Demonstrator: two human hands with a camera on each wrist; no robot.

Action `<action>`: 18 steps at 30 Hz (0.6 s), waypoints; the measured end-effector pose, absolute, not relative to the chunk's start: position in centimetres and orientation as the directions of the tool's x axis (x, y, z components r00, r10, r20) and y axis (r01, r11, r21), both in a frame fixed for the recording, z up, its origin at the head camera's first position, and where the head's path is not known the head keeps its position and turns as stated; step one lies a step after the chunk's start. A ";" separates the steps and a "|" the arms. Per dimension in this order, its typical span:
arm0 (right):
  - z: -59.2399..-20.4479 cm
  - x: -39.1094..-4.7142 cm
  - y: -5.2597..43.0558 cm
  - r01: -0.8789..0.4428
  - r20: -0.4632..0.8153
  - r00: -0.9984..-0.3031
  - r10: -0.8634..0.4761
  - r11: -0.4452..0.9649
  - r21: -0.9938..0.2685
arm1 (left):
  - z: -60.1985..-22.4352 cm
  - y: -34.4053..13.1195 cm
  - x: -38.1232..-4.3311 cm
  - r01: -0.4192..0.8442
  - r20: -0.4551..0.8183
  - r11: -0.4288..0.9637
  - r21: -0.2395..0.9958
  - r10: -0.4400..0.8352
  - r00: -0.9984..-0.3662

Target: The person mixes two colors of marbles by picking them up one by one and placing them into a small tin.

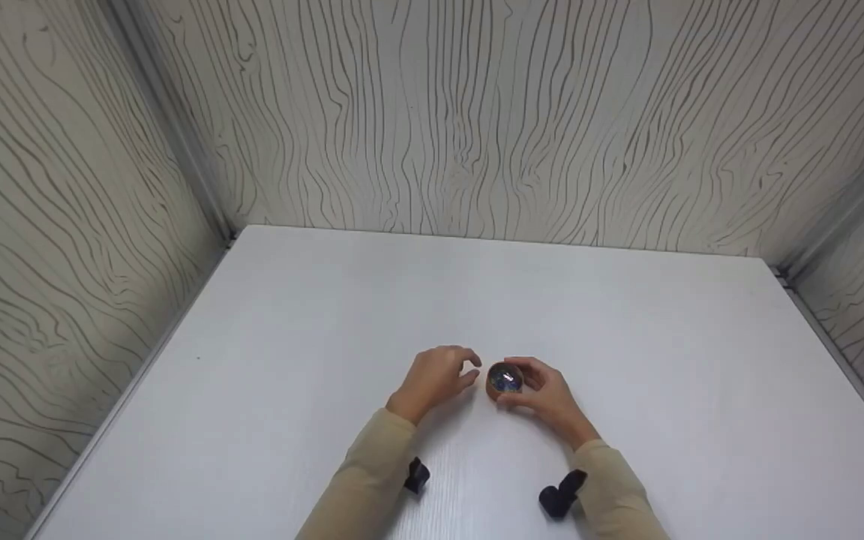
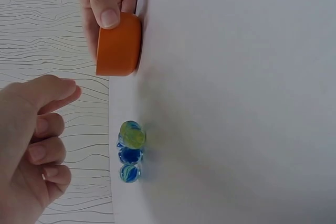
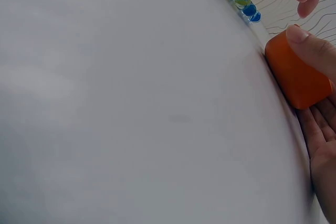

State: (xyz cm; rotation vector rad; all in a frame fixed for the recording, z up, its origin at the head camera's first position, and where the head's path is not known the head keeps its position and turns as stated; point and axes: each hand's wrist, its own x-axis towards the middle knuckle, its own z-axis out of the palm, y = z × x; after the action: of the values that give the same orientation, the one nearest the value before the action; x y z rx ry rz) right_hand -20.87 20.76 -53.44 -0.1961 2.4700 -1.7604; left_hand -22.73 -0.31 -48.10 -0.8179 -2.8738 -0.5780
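My right hand grips a small orange cup with rounded bottom edges, thumb on the near side and fingers round the far side. The cup sits upright on the white table, and shiny dark-blue glass shows inside it from above. Just left of the cup hovers my left hand, its fingers loosely bent and nothing between them. Several glass marbles, blue and yellow-green, lie close together on the table by the left hand in the left wrist view. From the head view the left hand hides them.
The white table spreads around both hands. Behind it stands a wall with a wood-grain pattern, and similar panels flank both sides. A black wrist mount sticks out from the right sleeve, another from the left.
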 end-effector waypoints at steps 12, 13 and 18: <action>-53.3 -20.8 20.6 -0.017 -0.031 -0.988 -0.153 0.301 -0.953 | -48.6 -1.3 -22.7 0.536 0.237 0.768 0.350 0.481 -0.844; -53.2 -20.8 20.6 -0.010 -0.036 -0.988 -0.149 0.301 -0.954 | -48.7 -1.4 -22.7 0.534 0.237 0.767 0.356 0.478 -0.846; -53.1 -20.7 20.6 0.004 -0.049 -0.990 -0.135 0.314 -0.949 | -48.8 -1.9 -22.7 0.524 0.234 0.766 0.372 0.469 -0.851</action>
State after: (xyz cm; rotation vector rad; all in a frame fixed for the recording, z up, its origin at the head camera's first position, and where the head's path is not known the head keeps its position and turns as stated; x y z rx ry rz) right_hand -20.74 20.56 -53.14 -0.1225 2.4477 -1.7696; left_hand -22.73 -1.88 -48.80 -0.8002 -2.8316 -0.6528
